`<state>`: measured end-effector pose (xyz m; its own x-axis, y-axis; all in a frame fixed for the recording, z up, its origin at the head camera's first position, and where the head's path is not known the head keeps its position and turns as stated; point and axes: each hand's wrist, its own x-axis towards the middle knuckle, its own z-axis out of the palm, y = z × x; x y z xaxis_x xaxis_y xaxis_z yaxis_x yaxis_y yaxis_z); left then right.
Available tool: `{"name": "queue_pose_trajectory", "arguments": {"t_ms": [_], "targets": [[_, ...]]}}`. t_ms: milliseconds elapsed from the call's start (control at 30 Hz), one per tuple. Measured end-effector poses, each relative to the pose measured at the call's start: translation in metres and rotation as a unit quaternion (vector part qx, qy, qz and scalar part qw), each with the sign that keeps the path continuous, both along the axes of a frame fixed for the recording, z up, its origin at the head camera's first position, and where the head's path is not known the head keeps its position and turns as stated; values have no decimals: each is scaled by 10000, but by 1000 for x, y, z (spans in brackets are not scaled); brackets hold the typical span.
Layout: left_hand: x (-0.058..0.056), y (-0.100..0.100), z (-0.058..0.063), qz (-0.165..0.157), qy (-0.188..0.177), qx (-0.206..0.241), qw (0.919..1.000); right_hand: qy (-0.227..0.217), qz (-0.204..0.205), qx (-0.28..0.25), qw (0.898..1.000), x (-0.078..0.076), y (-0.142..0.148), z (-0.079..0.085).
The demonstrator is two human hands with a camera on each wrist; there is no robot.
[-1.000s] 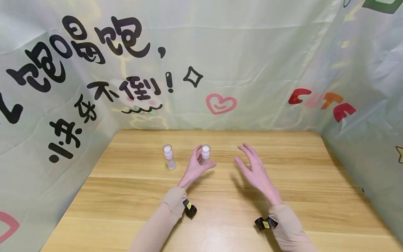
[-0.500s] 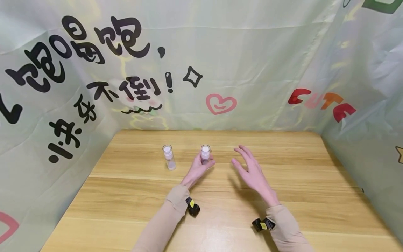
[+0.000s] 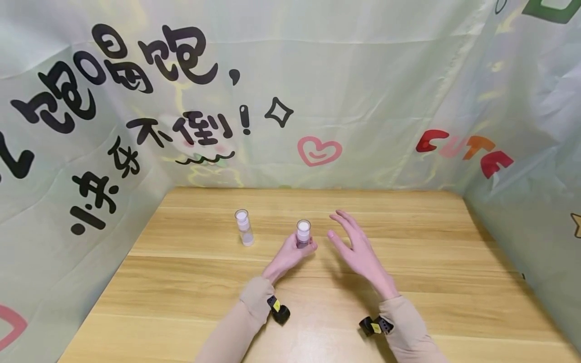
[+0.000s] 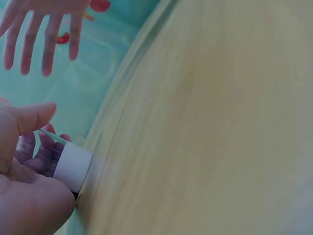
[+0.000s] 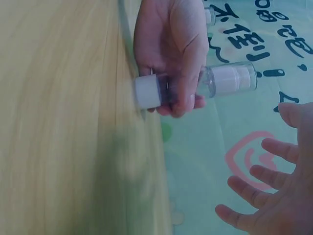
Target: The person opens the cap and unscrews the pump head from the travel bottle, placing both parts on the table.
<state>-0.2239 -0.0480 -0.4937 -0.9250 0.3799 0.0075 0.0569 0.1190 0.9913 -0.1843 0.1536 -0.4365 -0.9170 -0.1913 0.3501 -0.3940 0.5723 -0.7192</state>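
Note:
My left hand (image 3: pixel 290 254) grips a small clear pump bottle (image 3: pixel 303 232) with a white base, a white pump head and a clear cap. In the right wrist view the thumb and fingers wrap the middle of the bottle (image 5: pixel 232 79), its white base close over the table. The left wrist view shows the white base (image 4: pixel 73 166) below the curled fingers. To the right, my right hand (image 3: pixel 360 252) is held with fingers spread and holds nothing; its palm faces the bottle. A second, similar bottle (image 3: pixel 245 229) stands upright to the left of the left hand.
A wooden table (image 3: pixel 181 302) lies under both arms. Behind it hangs a pale fabric backdrop (image 3: pixel 363 91) with black lettering and a pink heart, and its sides come up along the table's left and right edges.
My left hand has closed round the bottle and brought it slightly nearer and to the right. The right hand has drifted left, toward the bottle. The second bottle has not moved.

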Motion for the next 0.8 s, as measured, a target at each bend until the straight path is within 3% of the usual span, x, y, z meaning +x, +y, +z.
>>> {"name": "queue_pose_trajectory", "arguments": {"t_ms": [167,333,533,800], "targets": [[14,5,2,-181,-27,-15,9998,327,277,-82,9990,4,-11,3],[22,11,-2,-128,51,129,9998,660,613,-193,9957,8,-24,5],[25,17,-5,137,509,343,9980,1243,825,-138,9887,9,-34,3],[25,21,-7,282,897,154,9954,1357,749,-79,9879,8,-40,1]]}}
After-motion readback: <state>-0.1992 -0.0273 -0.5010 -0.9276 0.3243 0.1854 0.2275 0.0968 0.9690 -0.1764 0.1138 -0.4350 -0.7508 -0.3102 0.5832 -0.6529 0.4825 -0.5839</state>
